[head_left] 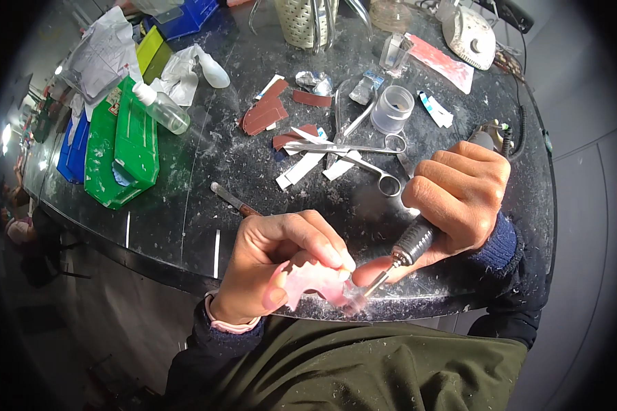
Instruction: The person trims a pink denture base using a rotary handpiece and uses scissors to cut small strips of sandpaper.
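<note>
Near the table's front edge, my left hand [274, 257] pinches a pink denture base [308, 277] between thumb and fingers. My right hand [459, 198] is wrapped round a rotary handpiece [416, 241] with a dark ribbed grip and a metal tip. The tip points down and left and meets the right end of the denture base, where motion and dust blur the contact. My right thumb reaches toward the same end. Just beyond my left hand lies a small knife [233, 198] with a wooden handle, partly hidden by that hand.
Scissors [349, 147] lie over white strips and brown sandpaper [264, 109] pieces. Beyond are a clear cup [392, 109], a pink sheet [442, 61] and a white control box [469, 38]. Green trays [120, 147] and a clear bottle [164, 109] sit at left. White dust covers the black table [199, 164].
</note>
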`<state>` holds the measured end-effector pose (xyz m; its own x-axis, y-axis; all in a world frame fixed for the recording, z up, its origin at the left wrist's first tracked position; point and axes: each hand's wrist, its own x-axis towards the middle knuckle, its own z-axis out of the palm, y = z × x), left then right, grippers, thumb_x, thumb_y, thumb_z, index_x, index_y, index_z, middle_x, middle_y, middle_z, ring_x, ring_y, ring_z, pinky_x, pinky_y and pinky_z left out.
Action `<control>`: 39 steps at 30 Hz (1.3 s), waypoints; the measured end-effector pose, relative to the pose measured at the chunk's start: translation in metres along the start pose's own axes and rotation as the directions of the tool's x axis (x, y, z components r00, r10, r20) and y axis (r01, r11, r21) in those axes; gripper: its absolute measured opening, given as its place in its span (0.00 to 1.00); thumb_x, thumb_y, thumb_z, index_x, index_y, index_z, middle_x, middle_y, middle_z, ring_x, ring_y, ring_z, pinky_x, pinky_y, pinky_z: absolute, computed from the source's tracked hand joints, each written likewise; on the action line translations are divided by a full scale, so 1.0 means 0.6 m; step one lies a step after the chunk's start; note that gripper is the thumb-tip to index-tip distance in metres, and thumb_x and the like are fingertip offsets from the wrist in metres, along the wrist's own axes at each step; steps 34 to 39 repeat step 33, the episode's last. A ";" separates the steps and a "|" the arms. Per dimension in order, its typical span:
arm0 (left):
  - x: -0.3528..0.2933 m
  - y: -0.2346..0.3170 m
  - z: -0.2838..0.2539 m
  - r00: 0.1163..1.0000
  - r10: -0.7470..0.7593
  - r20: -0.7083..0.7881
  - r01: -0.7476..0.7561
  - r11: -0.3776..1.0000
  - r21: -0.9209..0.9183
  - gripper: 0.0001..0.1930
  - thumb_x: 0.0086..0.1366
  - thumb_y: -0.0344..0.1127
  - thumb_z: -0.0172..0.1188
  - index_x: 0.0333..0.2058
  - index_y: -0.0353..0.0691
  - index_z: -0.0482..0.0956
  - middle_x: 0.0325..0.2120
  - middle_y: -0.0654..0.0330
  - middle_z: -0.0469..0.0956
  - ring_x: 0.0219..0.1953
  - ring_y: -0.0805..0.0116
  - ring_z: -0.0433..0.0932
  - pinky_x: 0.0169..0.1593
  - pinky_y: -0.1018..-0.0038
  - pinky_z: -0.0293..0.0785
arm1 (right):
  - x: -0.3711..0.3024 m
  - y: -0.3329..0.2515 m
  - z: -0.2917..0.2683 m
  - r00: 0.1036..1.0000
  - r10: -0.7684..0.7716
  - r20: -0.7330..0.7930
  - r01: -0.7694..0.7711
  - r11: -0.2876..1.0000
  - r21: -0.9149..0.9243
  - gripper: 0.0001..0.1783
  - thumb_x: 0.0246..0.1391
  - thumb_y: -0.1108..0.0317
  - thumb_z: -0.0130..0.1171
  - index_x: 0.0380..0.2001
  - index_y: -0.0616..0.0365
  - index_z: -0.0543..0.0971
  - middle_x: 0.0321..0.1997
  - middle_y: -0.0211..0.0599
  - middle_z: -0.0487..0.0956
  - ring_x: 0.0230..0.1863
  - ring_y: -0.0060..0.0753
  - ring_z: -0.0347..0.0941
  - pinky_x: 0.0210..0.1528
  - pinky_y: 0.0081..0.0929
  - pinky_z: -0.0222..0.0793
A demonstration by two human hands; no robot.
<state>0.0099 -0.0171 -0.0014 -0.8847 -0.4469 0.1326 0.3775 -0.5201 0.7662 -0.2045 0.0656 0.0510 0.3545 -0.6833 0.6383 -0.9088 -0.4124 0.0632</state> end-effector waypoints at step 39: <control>-0.002 0.042 -0.001 0.967 -0.123 -0.221 0.110 0.991 -0.072 0.11 0.67 0.30 0.41 0.48 0.40 0.61 0.29 0.60 0.65 0.20 0.77 0.70 0.10 0.83 0.62 | 0.022 -0.025 -0.022 0.701 0.343 0.626 -0.648 0.673 0.356 0.27 0.49 0.40 0.58 0.28 0.57 0.78 0.15 0.39 0.75 0.17 0.45 0.73 0.20 0.37 0.63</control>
